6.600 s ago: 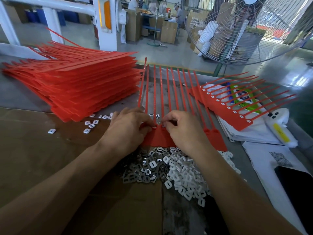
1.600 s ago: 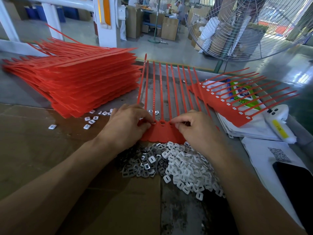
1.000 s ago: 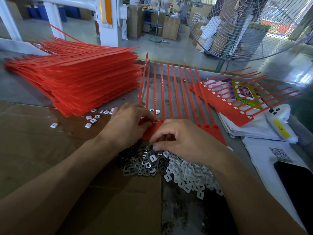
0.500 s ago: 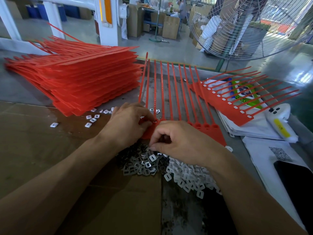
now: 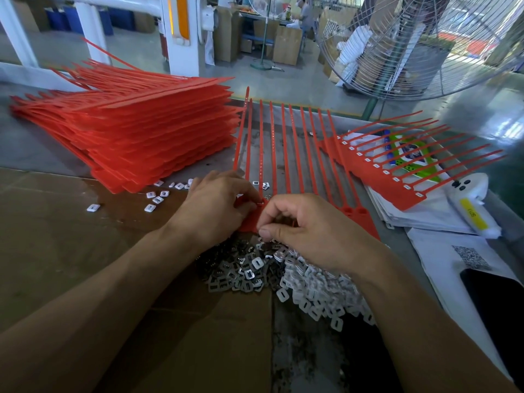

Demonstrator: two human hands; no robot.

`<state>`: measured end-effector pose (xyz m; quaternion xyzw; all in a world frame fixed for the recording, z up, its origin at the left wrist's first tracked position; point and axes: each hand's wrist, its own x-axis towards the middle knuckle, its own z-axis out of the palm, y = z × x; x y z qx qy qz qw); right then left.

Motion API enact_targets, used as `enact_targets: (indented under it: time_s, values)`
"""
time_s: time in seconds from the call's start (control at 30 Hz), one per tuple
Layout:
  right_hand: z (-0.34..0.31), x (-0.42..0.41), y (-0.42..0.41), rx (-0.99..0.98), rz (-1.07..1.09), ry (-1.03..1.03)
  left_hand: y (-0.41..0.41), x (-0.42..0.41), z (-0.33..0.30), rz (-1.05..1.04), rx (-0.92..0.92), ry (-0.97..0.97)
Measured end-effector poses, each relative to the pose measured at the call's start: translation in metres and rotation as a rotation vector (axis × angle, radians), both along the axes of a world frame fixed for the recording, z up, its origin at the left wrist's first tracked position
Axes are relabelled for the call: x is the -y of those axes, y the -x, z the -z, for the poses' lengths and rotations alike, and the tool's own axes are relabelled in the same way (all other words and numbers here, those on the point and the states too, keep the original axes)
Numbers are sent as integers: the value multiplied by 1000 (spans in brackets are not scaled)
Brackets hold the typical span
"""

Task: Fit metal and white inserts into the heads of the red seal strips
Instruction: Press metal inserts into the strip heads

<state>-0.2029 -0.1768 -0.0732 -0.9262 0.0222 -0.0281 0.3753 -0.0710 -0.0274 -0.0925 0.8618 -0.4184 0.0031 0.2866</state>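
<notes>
**One comb of strips in the works, a big pile still to go**

A flat comb of joined red plastic seal strips lies in the middle of the grey counter, heads near, tails far; both hands work at its left end; the left hand has its fingers curled and pinches the red head edge; the right hand is curled too, thumb and fingers pinched close together just above the inserts, but what it pinches is too small to tell.

Just near the hands lie a heap of small square metal inserts and, touching it on the right, a heap of small square white plastic inserts; both heaps look large.

To the right lies another red comb with white squares showing in its heads; that one looks done; on the far left sits a tall stack of red strip combs, likely still waiting; so I think most of the job is left.
</notes>
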Motion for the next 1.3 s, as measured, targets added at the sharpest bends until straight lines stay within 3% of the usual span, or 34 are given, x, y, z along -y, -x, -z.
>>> enact_targets:
  time_s: [0.87,1.13,1.3]
  values:
    - [2,6,-1,75,0,-142,-2,0,2,-2,-18,28]
    - [5,26,0,248,361,-214,-2,0,3,-5,-25,2]
    - [6,41,3,255,525,-188,-3,0,3,3,-24,20]
